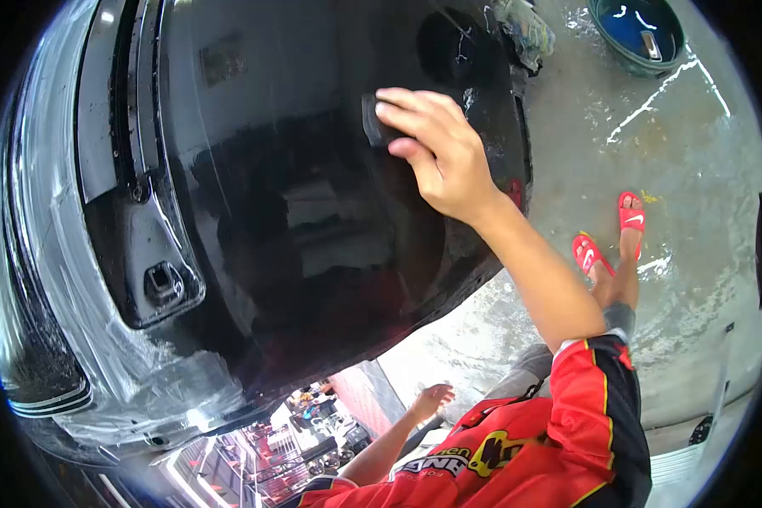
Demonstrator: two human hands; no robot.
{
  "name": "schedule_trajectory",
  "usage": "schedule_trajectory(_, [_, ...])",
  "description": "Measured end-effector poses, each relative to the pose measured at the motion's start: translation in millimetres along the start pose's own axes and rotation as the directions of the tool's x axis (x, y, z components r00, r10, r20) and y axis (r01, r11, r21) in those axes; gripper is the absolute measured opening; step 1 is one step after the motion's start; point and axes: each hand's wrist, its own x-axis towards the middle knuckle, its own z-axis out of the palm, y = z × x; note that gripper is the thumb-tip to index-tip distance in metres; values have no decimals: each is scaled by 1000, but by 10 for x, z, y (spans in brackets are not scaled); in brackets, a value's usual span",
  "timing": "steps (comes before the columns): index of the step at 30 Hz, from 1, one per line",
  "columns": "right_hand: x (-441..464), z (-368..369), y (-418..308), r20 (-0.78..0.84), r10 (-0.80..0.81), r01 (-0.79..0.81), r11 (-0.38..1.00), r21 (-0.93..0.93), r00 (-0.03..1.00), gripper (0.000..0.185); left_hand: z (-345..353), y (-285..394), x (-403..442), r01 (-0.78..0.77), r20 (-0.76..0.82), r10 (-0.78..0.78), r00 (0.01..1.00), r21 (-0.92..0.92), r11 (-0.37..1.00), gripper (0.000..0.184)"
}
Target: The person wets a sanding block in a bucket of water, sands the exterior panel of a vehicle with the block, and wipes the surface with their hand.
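My right hand (438, 140) reaches over a glossy black car panel (330, 229). Its fingers and thumb close around a flat black block (370, 120), which rests against the panel. The hand hides most of the block, so its exact kind does not show. Duller, smeared patches run across the panel around it. My left hand (433, 402) hangs low beside my body, away from the car, with its fingers apart and nothing visible in it.
A dark trim piece with a square recess (162, 284) lies along the panel's left side, beside a whitish smeared surface (127, 356). A green bucket of water (631, 63) stands on the wet concrete floor (694, 161). My feet in red slides (632, 218) are right of the car.
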Motion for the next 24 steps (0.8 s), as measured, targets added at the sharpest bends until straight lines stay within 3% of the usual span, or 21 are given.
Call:
schedule_trajectory(2, [-85,20,-119,-40,78,-78,997,-6,996,46,-51,-12,-27,-19,-26,19,999,13,1000,38])
schedule_trajectory(7, [-1315,-173,-1179,81,190,-195,978,70,979,42,-39,122,-62,-1,16,0,1000,72,997,42])
schedule_trajectory(11, [-598,-69,-641,19,145,-146,988,52,989,42,-88,111,7,-79,31,75,997,163,983,42])
schedule_trajectory(13, [-733,-55,-827,12,153,-153,988,13,988,42,-55,229,4,-81,10,80,997,205,976,41])
schedule_trajectory(16, [-1342,-161,-1229,79,156,-163,982,98,985,43,-104,329,71,-123,10,125,992,232,965,40])
schedule_trajectory(19, [-1093,-169,-1116,73,136,-142,986,87,988,43,-135,340,83,-139,25,137,990,161,977,41])
schedule_trajectory(23, [-1359,-163,-1224,60,138,-144,984,108,989,41,-196,263,207,-221,57,214,975,259,940,43])
schedule_trajectory(24, [-1469,-190,-1258,68,141,-148,983,110,988,41,-151,403,143,-162,56,153,987,253,954,42])
